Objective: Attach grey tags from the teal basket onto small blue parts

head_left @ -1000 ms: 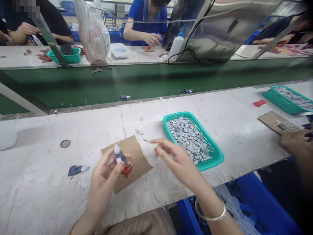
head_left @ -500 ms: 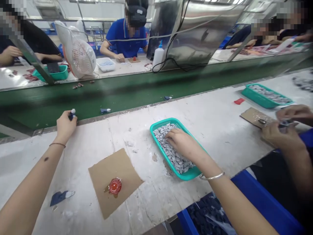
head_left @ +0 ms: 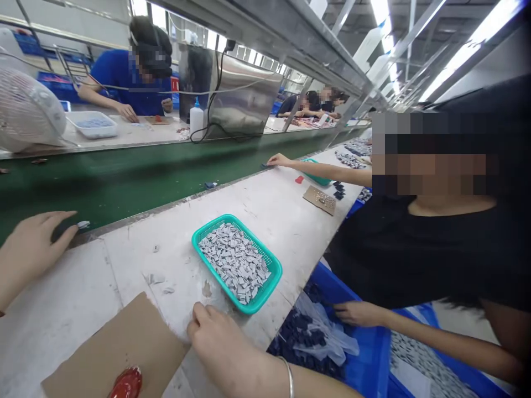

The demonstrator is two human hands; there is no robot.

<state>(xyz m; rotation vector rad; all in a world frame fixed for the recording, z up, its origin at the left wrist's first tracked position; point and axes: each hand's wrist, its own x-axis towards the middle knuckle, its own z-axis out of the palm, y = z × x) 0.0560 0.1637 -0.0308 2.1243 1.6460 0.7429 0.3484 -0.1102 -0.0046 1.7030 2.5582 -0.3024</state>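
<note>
My left hand (head_left: 35,249) is at the belt's near edge, thumb and fingers apart. Just beyond its thumb lies a small dark fabric piece with a white tip (head_left: 83,225). My right hand (head_left: 219,340) hovers low over the table, between the cardboard and the basket, its fingers curled together. Whatever it may hold is hidden. A green plastic basket (head_left: 196,241) contains many small grey-white label-like pieces (head_left: 236,260). On the cardboard sheet (head_left: 103,337), a red round cap-like dish (head_left: 126,382) is cut off by the bottom edge.
Beyond the table runs a green belt (head_left: 166,177) carrying another dark piece (head_left: 211,185). At right, a co-worker's hand (head_left: 279,160) reaches the belt; their other hand (head_left: 357,313) is over a blue bin (head_left: 373,354) of dark pieces. Another person works across the belt.
The view has swung right. My left hand has let go of the dark fabric piece on the belt. My right hand has come out of the basket toward me.
</note>
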